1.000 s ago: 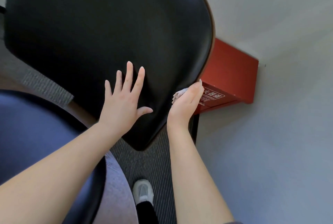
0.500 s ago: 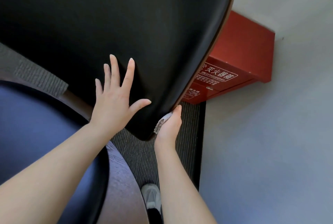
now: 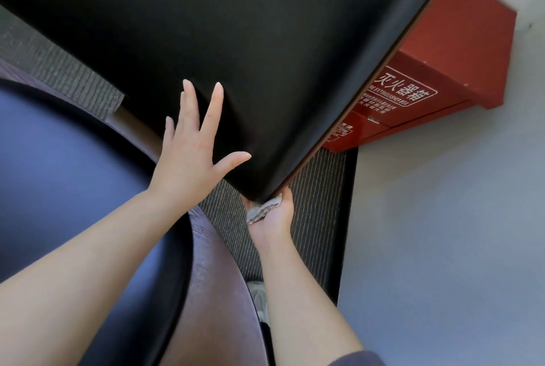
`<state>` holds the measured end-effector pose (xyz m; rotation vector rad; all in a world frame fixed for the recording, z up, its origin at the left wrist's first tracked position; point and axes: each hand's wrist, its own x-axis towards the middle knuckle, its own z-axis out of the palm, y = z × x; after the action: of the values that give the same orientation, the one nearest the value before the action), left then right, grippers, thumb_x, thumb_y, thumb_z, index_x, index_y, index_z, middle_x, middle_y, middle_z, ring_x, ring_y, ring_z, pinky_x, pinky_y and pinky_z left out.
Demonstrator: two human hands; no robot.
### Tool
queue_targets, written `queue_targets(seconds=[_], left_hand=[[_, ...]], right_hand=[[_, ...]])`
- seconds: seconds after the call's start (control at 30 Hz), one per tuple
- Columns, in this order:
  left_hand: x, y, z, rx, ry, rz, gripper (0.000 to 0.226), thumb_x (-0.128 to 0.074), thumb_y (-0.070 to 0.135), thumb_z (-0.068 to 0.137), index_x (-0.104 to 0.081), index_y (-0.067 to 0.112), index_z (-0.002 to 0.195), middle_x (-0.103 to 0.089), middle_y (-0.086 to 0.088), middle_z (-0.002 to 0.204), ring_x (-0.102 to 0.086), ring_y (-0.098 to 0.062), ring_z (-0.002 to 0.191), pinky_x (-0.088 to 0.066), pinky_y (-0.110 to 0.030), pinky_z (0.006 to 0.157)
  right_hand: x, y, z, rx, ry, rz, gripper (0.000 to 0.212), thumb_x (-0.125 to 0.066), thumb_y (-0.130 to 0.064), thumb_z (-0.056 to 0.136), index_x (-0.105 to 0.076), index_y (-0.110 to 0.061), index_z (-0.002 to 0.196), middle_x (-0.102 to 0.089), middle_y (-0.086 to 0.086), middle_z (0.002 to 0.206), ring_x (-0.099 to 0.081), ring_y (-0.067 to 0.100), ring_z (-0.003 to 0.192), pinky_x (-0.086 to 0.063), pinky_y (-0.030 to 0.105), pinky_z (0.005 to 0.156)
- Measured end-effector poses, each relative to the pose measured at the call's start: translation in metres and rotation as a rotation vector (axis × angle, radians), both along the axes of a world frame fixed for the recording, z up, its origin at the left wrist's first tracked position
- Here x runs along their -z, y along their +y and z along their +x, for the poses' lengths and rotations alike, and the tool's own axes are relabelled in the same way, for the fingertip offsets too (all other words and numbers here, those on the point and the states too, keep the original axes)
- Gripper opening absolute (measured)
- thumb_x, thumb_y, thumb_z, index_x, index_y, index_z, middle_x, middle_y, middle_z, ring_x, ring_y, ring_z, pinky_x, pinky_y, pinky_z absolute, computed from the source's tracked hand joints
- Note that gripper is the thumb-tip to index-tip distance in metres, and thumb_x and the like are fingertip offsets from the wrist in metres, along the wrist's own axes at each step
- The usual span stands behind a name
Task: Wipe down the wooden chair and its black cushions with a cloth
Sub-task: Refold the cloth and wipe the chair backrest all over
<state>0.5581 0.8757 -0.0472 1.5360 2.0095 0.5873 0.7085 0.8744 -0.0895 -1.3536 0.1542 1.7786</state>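
The black back cushion (image 3: 236,26) of the chair fills the top of the view, with a thin wooden edge (image 3: 374,73) running down its right side. My left hand (image 3: 191,153) lies flat on the cushion's lower part, fingers spread and straight. My right hand (image 3: 272,214) is at the cushion's bottom corner and grips a crumpled grey-white cloth (image 3: 262,209), pressing it against the underside of that corner. The black seat cushion (image 3: 73,188) and its dark wooden rim (image 3: 212,277) are at the lower left.
A red fire extinguisher box (image 3: 436,70) stands against the grey wall (image 3: 442,233) just right of the chair back. Striped dark carpet (image 3: 312,203) shows between chair and wall. My shoe (image 3: 259,298) is on the floor below.
My right hand has slid the cloth down the cushion's right edge from mid-height to the bottom corner. The left hand has stayed flat on the cushion.
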Motion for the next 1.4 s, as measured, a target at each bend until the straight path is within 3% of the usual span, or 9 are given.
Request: queue_targets(seconds=[0.17,0.4,0.63,0.73,0.83,0.97,1.13,1.27,1.4], left_hand=[[0.012,-0.012,-0.018,0.075,0.021,-0.002,0.095,-0.044,0.064,0.084,0.011,0.032,0.154,0.018,-0.007,0.162,0.003,-0.023,0.151,-0.009,-0.054,0.119],[0.025,-0.027,-0.032,0.107,0.063,-0.054,0.087,-0.049,0.051,0.092,0.006,0.030,0.156,0.017,-0.002,0.163,-0.005,-0.022,0.151,-0.010,-0.050,0.120],[0.042,-0.096,-0.055,0.113,0.245,-0.369,0.076,-0.044,0.046,0.097,-0.003,0.022,0.157,0.006,-0.006,0.164,0.004,-0.021,0.151,-0.010,-0.054,0.120],[0.050,-0.129,-0.059,0.172,0.333,-0.524,0.069,-0.034,0.051,0.095,-0.028,0.017,0.154,-0.020,-0.013,0.161,-0.019,-0.028,0.149,-0.023,-0.064,0.111],[0.059,-0.151,-0.060,0.190,0.362,-0.567,0.070,-0.023,0.055,0.093,-0.042,0.016,0.147,-0.034,-0.012,0.156,-0.033,-0.029,0.143,-0.029,-0.065,0.106],[0.067,-0.158,-0.059,0.168,0.357,-0.519,0.072,-0.012,0.058,0.093,-0.026,0.024,0.154,-0.017,-0.004,0.162,-0.014,-0.020,0.150,-0.014,-0.059,0.116],[0.070,-0.160,-0.060,0.155,0.338,-0.518,0.071,-0.010,0.058,0.094,-0.022,0.025,0.155,-0.012,-0.002,0.163,-0.007,-0.017,0.150,-0.008,-0.057,0.117],[0.070,-0.162,-0.061,0.171,0.329,-0.548,0.072,-0.006,0.058,0.093,-0.019,0.025,0.156,-0.009,-0.001,0.164,-0.004,-0.017,0.150,-0.007,-0.057,0.117],[0.062,-0.166,-0.057,0.167,0.303,-0.562,0.079,0.004,0.060,0.087,-0.010,0.026,0.157,0.002,0.000,0.164,0.003,-0.017,0.150,-0.003,-0.057,0.118]], right_hand=[[0.021,-0.006,-0.006,0.013,0.237,-0.062,0.045,-0.039,-0.039,0.097,-0.065,-0.011,0.120,-0.068,0.016,0.118,-0.058,0.035,0.117,-0.036,0.051,0.111],[0.038,-0.005,-0.021,-0.069,0.279,-0.141,0.060,-0.056,-0.040,0.081,-0.059,-0.004,0.128,-0.063,0.019,0.127,-0.058,0.036,0.119,-0.042,0.048,0.106],[0.034,-0.014,-0.007,-0.238,-0.047,-0.202,0.038,-0.048,-0.036,0.098,-0.061,-0.004,0.114,-0.066,0.015,0.114,-0.063,0.030,0.103,-0.046,0.043,0.100],[0.030,-0.011,-0.019,-0.654,-0.295,-0.211,0.042,-0.048,-0.036,0.099,-0.059,-0.003,0.122,-0.065,0.015,0.120,-0.062,0.029,0.111,-0.048,0.043,0.100],[0.035,-0.022,-0.049,-1.296,-0.606,0.051,0.041,-0.041,-0.026,0.102,-0.051,-0.013,0.139,-0.057,0.011,0.136,-0.056,0.019,0.117,-0.046,0.025,0.090],[0.065,-0.026,-0.066,-1.663,-0.765,0.593,0.050,-0.029,-0.017,0.105,-0.020,-0.020,0.154,-0.013,-0.005,0.162,-0.007,0.011,0.149,-0.005,0.021,0.118],[0.081,-0.014,-0.063,-1.699,-0.755,0.716,0.052,-0.033,-0.009,0.102,-0.029,-0.023,0.152,-0.021,-0.006,0.160,-0.014,0.014,0.149,-0.010,0.027,0.121],[0.067,-0.028,-0.043,-1.731,-0.784,0.728,0.052,-0.037,-0.007,0.100,-0.035,-0.024,0.149,-0.025,-0.004,0.159,-0.021,0.010,0.146,-0.010,0.013,0.114],[0.035,-0.054,-0.009,-1.948,-0.957,0.739,0.049,-0.031,-0.018,0.103,-0.028,-0.027,0.152,-0.011,-0.014,0.161,-0.006,0.007,0.149,-0.009,0.030,0.121]])
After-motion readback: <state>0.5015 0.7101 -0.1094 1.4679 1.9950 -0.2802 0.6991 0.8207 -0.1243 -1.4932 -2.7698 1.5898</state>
